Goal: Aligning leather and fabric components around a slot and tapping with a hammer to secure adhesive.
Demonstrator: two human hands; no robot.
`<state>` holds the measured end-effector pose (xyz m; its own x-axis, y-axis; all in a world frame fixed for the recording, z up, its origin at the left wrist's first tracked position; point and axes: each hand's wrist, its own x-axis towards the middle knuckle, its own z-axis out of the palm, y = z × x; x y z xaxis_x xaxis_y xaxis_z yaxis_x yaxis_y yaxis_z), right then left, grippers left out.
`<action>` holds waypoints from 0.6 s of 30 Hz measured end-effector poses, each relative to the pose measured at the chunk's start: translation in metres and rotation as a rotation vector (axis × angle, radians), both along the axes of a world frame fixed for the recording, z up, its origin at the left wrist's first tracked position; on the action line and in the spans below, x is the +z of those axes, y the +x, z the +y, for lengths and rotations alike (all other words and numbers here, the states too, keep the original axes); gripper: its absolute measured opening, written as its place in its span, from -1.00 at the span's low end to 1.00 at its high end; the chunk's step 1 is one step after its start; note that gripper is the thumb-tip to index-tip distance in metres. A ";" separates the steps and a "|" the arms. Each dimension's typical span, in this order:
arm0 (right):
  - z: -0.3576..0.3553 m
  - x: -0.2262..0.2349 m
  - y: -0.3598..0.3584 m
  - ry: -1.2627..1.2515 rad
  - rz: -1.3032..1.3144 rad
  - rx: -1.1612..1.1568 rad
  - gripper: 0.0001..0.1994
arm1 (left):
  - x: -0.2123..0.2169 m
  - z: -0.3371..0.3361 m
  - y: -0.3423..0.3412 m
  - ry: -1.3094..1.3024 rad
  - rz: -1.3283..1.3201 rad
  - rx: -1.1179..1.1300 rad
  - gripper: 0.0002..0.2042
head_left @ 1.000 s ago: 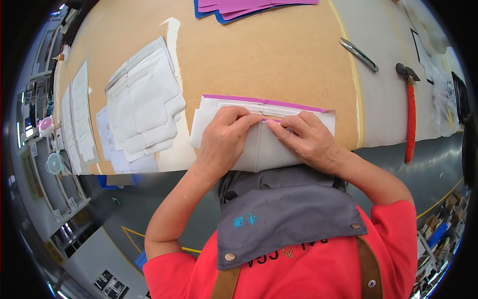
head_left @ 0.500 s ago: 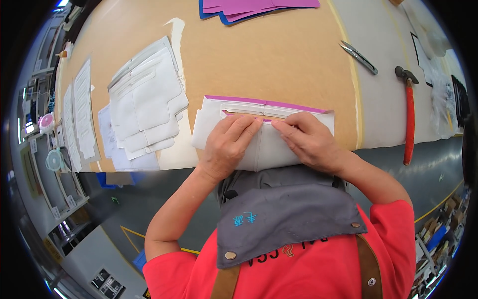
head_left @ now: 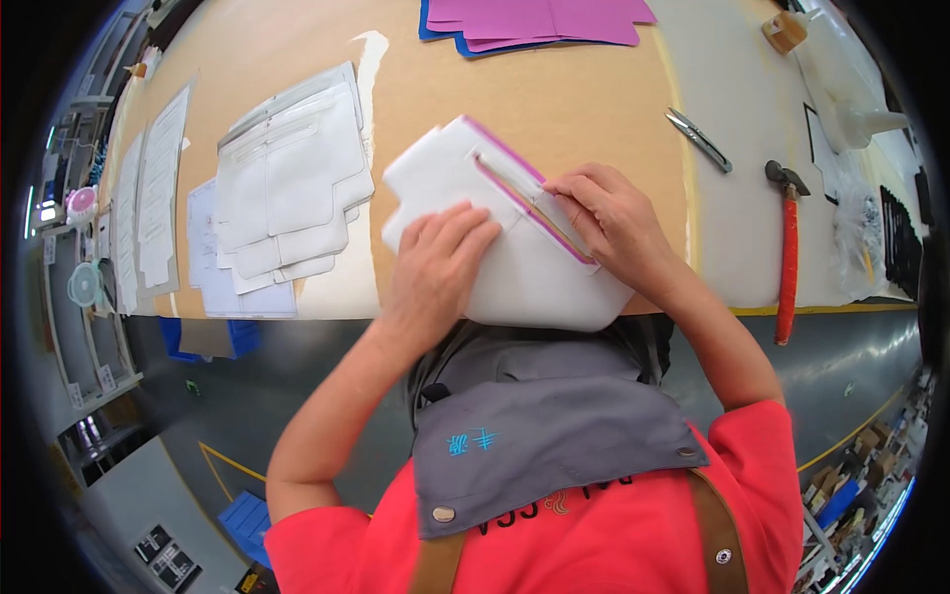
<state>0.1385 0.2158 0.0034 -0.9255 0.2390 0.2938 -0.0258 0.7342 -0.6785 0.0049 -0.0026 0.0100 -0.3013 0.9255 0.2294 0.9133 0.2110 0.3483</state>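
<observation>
- Fingers of the right hand [head_left: 614,223] are pinched together on the zipper strip [head_left: 529,203] sewn into a white padded panel [head_left: 515,257], seen from the head camera; the grip closes on the strip's near end.
- Left hand [head_left: 435,267] lies flat on the panel, fingers together and extended, pressing it down rather than gripping.
- Half a second ago the panel lay square to the table edge with both hands bunched on its upper seam; it now sits turned at an angle, its purple-trimmed edge [head_left: 539,193] running diagonally, and the hands have spread apart. That suggests the work has moved from the seam's middle toward the zipper's end.
- Panel rests on the tan worktop [head_left: 475,89], its lower rounded corner hanging over the table's near edge above a grey apron [head_left: 554,436].
- Left of the panel, a stack of similar white cut pieces [head_left: 287,178] lies untouched.
- Beyond the panel, purple sheets [head_left: 539,20] sit at the table's far side.
- Right of the panel lie a metal tool [head_left: 698,139] and, farther right, a red-handled hammer [head_left: 787,252].
</observation>
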 end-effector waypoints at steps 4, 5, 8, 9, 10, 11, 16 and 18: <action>-0.007 -0.002 0.011 0.044 0.032 -0.052 -0.85 | -0.008 0.040 -0.038 0.016 0.156 -0.083 -0.66; -0.014 -0.001 0.016 0.061 0.047 -0.040 -0.85 | -0.011 0.049 -0.049 0.008 0.109 -0.135 -0.65; -0.031 0.008 0.035 -0.183 -0.065 0.038 -0.81 | -0.010 0.056 -0.055 0.034 0.032 -0.148 -0.65; -0.031 0.009 0.038 -0.329 -0.113 0.072 -0.79 | -0.010 0.057 -0.055 0.071 -0.001 -0.115 -0.65; -0.026 0.014 0.038 -0.335 -0.141 0.012 -0.77 | -0.011 0.053 -0.053 0.066 0.000 -0.112 -0.65; -0.017 0.019 0.037 -0.341 -0.140 0.013 -0.77 | -0.009 0.045 -0.047 0.111 -0.047 -0.035 -0.68; 0.026 0.004 0.003 0.172 0.118 -0.041 -0.80 | -0.009 0.021 -0.022 0.168 -0.094 0.147 -0.78; 0.033 -0.009 -0.008 0.271 0.123 -0.033 -0.83 | -0.011 0.021 -0.025 0.170 -0.095 0.131 -0.78</action>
<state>0.1305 0.2491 -0.0061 -0.8719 0.1660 0.4607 -0.0690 0.8897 -0.4513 -0.0203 0.0183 -0.0010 -0.4439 0.8274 0.3439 0.8436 0.2565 0.4717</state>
